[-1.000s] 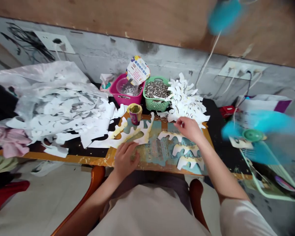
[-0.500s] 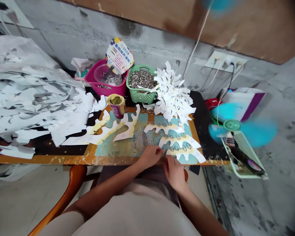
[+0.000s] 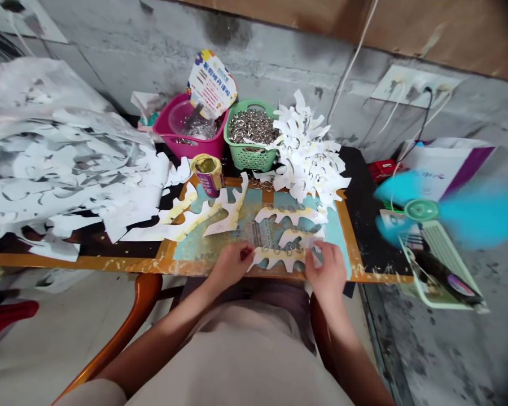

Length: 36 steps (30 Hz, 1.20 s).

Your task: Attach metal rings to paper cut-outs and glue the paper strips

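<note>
A white, notched strip [image 3: 277,258] with yellow glue along it and several metal rings on it lies at the table's front edge. My left hand [image 3: 232,264] pinches its left end between thumb and fingertips. At the other end my right hand [image 3: 329,272] is closed on the strip, its fingers partly covering that tip. Just behind are two similar ringed strips, a middle strip [image 3: 300,235] and a farther strip [image 3: 290,214]. To the left lie glue-smeared strips without visible rings [image 3: 195,221].
An open tin [image 3: 208,176] stands behind the strips. A pink basket [image 3: 190,148] and a green basket [image 3: 254,159] of metal rings are at the back. White ringed pieces [image 3: 309,158] pile beside them; paper pieces [image 3: 68,175] heap at left. A blue fan [image 3: 423,210] spins at right.
My hands have moved apart, from close together to opposite ends of the nearest strip. That strip has shifted left along the front edge. The camera view has turned slightly.
</note>
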{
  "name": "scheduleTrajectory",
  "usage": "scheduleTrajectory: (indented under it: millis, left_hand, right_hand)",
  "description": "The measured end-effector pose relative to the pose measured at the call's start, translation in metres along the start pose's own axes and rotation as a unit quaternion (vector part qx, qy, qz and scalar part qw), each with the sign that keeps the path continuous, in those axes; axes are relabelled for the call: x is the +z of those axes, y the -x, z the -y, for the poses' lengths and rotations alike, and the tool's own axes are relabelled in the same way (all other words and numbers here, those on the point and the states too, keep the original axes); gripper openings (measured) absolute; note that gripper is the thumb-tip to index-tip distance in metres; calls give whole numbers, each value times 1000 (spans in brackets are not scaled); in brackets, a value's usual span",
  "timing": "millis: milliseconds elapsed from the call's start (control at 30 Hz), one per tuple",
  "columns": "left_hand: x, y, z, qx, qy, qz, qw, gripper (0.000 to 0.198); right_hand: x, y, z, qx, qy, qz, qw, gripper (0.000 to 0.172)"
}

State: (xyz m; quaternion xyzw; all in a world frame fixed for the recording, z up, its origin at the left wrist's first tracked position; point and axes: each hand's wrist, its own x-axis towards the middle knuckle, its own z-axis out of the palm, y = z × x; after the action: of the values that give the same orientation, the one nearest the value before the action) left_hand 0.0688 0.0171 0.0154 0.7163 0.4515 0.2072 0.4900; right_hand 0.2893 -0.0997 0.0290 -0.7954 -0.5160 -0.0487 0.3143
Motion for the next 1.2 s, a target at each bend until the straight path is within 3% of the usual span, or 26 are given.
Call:
scheduleTrajectory:
  millis: [133,300,467,600,667,800,933,1067,1133,1200]
  left_hand:
    - [-5,0,9,-6,7,8,1000,23]
    - [0,4,11,-3,39,23,999,24]
    - [-3,10,17,5,35,16,999,24]
    - [-7,13,24,3,42,24,999,25]
    - [-7,13,25,2,39,22,999,26]
    - [-9,13,20,6,23,25,999,26]
    - [-9,13,14,12,12,22,1000,25]
    - [-13,16,22,7,-13,10,1000,27]
    - [-20,19,29,-2,-31,-12,999,27]
    - [-29,21,35,-8,-36,-26,999,27]
  right_hand:
    - [-11,-17,-27,136,25,82,987,55]
    - [3,-25,-4,116,111,62,985,68]
    - [9,-42,-1,106,172,110,973,48]
    - [0,-48,-16,-9,155,144,977,30]
    - [-4,-49,-22,-48,130,168,976,32]
    - [-8,-50,-24,-40,75,149,985,39]
    - [-5,-53,-17,-110,45,210,970,35]
    - [-9,-56,-33,-20,13,170,985,31]
    - [-16,-56,-57,39,-4,140,989,27]
    - [-25,-54,-86,78,13,152,985,23]
